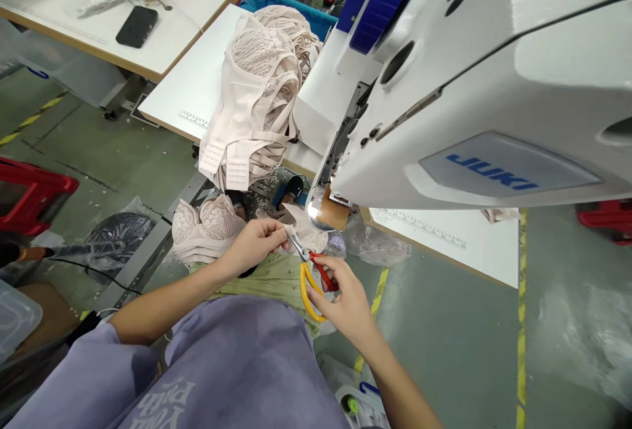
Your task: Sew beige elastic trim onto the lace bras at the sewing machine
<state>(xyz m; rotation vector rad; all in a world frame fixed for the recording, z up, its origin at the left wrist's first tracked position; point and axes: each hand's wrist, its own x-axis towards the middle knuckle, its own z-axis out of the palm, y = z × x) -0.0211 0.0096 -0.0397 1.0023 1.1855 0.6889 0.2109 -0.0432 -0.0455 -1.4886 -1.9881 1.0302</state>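
My right hand point(348, 301) grips a pair of scissors point(311, 277) with one yellow and one red handle loop. Their blades point up and left, meeting the fingertips of my left hand point(259, 243). Between those pinched fingertips is the edge of a pale beige fabric piece point(307, 228), which hangs beyond the blades above my lap. Just left of my left hand, a beige lace bra point(210, 222) with moulded cups rests over my knees. Fingers partly hide where the blades touch the fabric.
A white JUKI sewing machine point(474, 100) looms at the right, its narrow bed end point(323, 208) close above my hands. A stack of beige bras point(257, 87) hangs over the table edge ahead. A black phone point(137, 26) lies on the far-left table.
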